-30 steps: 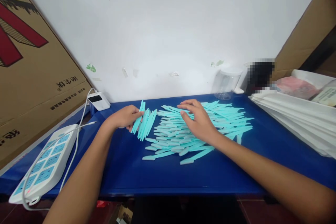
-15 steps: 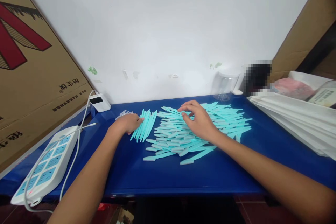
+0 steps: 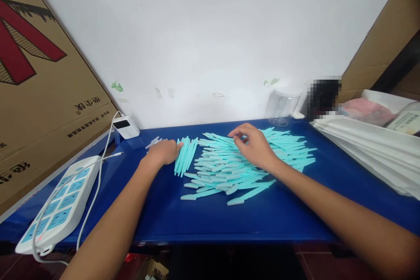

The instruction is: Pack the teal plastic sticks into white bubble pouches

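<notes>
Turquoise eyebrow razors with pale blade covers lie in a wide, loose pile [image 3: 219,164] on the blue table. Left of the pile is a smaller, narrow bundle of the same razors [image 3: 185,157], lined up roughly side by side. My left hand [image 3: 163,152] is curled against this bundle's left side, thumb over its upper edge; its other fingers are mostly hidden. Above the big pile hovers my right hand [image 3: 256,146], fingers bent and thumb apart from them, with nothing visible in it. A few whitish pieces [image 3: 152,141] lie just behind my left hand.
At the left are a white power strip [image 3: 62,203] with cables, a small white device with a dark screen [image 3: 126,127] and a large cardboard box [image 3: 42,78]. A clear jar [image 3: 282,109] stands by the wall. White bags [image 3: 364,142] are stacked at the right.
My left hand has shifted a little right, and the small razor bundle is now narrower and more tightly gathered. My right hand has stayed over the pile, moving slightly right.
</notes>
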Demonstrator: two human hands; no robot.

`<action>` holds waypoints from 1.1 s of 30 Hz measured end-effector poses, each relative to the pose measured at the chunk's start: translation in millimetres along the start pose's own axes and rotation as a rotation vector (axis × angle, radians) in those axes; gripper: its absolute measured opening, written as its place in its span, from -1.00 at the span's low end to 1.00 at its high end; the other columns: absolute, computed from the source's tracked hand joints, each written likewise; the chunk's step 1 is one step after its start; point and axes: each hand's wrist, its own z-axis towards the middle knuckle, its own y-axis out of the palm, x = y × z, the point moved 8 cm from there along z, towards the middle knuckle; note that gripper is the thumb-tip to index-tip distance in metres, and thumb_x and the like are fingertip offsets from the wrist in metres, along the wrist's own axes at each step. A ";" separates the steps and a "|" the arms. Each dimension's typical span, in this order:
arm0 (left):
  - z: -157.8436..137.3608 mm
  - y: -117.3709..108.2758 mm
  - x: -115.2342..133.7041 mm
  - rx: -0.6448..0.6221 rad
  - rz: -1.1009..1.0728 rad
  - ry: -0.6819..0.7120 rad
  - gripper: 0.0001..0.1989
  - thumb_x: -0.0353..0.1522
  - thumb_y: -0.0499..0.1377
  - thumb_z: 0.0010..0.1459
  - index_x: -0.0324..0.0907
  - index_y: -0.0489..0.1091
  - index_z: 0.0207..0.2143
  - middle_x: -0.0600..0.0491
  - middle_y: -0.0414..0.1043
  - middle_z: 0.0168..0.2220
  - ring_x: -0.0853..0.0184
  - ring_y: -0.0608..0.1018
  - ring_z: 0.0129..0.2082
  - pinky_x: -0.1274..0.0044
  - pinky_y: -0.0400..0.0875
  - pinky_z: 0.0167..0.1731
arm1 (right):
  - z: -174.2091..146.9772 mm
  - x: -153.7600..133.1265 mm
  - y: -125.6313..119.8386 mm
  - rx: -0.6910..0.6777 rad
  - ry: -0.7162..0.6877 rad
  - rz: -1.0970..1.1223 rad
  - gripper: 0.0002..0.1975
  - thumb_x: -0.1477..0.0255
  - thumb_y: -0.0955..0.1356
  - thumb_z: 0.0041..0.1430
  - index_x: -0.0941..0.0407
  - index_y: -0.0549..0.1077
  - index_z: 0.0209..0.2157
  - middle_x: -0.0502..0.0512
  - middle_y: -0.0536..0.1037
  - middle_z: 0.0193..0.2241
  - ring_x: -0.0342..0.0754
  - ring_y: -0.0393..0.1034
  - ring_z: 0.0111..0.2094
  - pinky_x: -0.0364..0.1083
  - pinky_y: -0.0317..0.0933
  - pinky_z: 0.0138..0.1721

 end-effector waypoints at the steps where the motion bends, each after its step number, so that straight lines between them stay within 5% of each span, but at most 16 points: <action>1: -0.7 -0.7 2.8 0.007 0.003 0.005 -0.28 -0.04 -0.24 0.44 -0.32 0.59 -0.01 -0.39 0.57 0.06 -0.17 0.60 0.08 0.17 0.47 0.01 | 0.6 1.8 0.4 -0.003 0.000 -0.014 -0.79 0.52 0.32 0.25 0.09 0.63 -0.23 0.14 0.56 -0.19 0.00 0.49 -0.25 0.01 0.35 -0.24; 8: -6.4 -12.1 -4.8 0.108 0.032 -0.082 -0.25 -0.03 -0.25 0.44 -0.32 0.58 0.03 -0.43 0.54 0.09 -0.22 0.57 0.12 0.11 0.46 0.00 | 0.7 19.1 8.1 -0.141 -0.084 -0.410 -0.73 0.38 0.34 0.35 0.19 0.63 -0.07 0.27 0.58 -0.13 0.21 0.38 -0.05 0.15 0.27 0.02; 12: -9.6 -19.2 -2.6 0.178 0.035 -0.099 -0.25 -0.03 -0.28 0.45 -0.31 0.56 0.04 -0.41 0.57 0.03 -0.25 0.58 0.08 0.09 0.46 -0.03 | 3.9 32.6 13.4 -0.259 -0.065 -0.496 -0.54 0.17 0.37 0.37 0.25 0.60 0.06 0.34 0.57 -0.03 0.27 0.32 0.00 0.16 0.24 0.03; 17: -17.1 -34.0 12.1 0.336 0.021 -0.110 -0.32 -0.04 -0.24 0.46 -0.28 0.55 0.00 -0.35 0.59 -0.07 -0.21 0.63 -0.04 0.14 0.47 -0.11 | 20.7 39.9 31.4 -0.384 -0.068 -0.527 -0.60 0.12 0.38 0.37 0.14 0.59 0.01 0.25 0.59 -0.04 0.24 0.31 0.04 0.09 0.19 -0.03; 22: -21.8 -42.1 20.5 0.448 -0.012 -0.091 -0.37 -0.04 -0.21 0.47 -0.23 0.53 -0.03 -0.28 0.61 -0.16 -0.18 0.66 -0.12 0.19 0.48 -0.17 | 27.7 45.9 40.7 -0.484 -0.074 -0.569 -0.76 0.22 0.38 0.38 0.13 0.51 -0.19 0.21 0.59 -0.21 0.16 0.35 -0.10 0.01 0.15 -0.13; 33: -24.6 -38.1 39.0 0.541 -0.035 -0.004 -0.44 -0.07 -0.20 0.50 -0.17 0.51 -0.06 -0.20 0.63 -0.21 -0.10 0.67 -0.20 0.28 0.44 -0.21 | 8.9 31.5 15.2 -0.545 -0.108 -0.680 -0.79 0.46 0.16 0.45 0.06 0.19 -0.36 0.23 0.47 -0.30 0.16 0.26 -0.17 0.05 0.12 -0.13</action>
